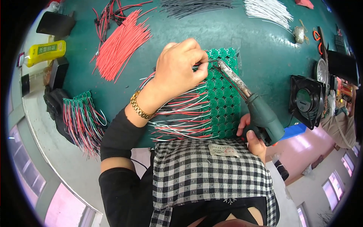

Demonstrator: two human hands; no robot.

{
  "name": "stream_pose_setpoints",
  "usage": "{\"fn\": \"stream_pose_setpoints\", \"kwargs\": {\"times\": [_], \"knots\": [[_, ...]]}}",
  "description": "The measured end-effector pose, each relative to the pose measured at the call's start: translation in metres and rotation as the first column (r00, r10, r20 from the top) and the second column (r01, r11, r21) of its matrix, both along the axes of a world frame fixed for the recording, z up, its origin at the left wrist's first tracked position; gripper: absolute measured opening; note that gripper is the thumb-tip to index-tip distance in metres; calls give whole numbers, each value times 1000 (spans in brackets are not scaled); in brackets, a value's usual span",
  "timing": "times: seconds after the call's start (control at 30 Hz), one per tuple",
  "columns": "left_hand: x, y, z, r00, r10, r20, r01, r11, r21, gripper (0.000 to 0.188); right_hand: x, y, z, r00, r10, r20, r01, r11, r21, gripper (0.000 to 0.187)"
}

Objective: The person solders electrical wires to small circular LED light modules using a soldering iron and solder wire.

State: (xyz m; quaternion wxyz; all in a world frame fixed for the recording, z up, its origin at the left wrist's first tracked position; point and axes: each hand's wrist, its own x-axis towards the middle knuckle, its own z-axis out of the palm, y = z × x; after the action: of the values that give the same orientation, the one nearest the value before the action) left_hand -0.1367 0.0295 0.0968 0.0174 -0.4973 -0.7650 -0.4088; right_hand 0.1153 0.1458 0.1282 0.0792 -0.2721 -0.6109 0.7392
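Note:
My left hand [181,62], with a gold watch [138,106] on its wrist, pinches a thin dark wire over the upper part of a panel of round green circuit boards [223,99]. My right hand [257,143] is wrapped round the dark green handle of a soldering gun [264,117]. Its metal shaft slants up and left, and the tip is close to the left fingertips and the wire's end. Red, white and black wires [181,113] fan out leftward from the panel's left side. My left fingers partly cover the panel's upper left corner.
Bundles of red wires [123,43], black wires [196,6] and white wires [267,13] lie across the green table [264,49]. Wired boards [81,113] hang at the left edge near a yellow bottle [45,53]. A black fan [308,100] stands right, with orange-handled scissors [317,39] beyond.

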Motion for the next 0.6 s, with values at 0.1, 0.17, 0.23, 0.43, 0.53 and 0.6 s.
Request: {"fn": "stream_pose_setpoints", "kwargs": {"times": [0.1, 0.17, 0.23, 0.43, 0.53, 0.6], "knots": [[1, 0, 1, 1000, 8, 2, -8, 1000, -3, 8, -2, 0, 0, 1000, -11, -21, 11, 1000, -20, 39], [1, 2, 1, 1000, 14, 7, -14, 1000, -12, 8, 0, 2, -1, 1000, -4, 0, 4, 1000, -7, 40], [1, 1, 1, 1000, 11, 22, -11, 1000, -12, 8, 1, 3, -2, 998, -9, 55, 7, 999, 38, 49], [-2, 2, 2, 1000, 5, 22, -5, 1000, 10, 7, -4, -6, -2, 956, -277, -91, 273, 960, -61, 58], [-2, -1, 2, 1000, 14, 8, -14, 1000, 7, 7, -5, -5, -9, 947, -281, -157, 266, 957, -114, 60], [-4, -3, 1, 1000, 8, 7, -8, 1000, 1, 7, -2, -3, -13, 939, -271, -214, 245, 960, -137, 57]]}}
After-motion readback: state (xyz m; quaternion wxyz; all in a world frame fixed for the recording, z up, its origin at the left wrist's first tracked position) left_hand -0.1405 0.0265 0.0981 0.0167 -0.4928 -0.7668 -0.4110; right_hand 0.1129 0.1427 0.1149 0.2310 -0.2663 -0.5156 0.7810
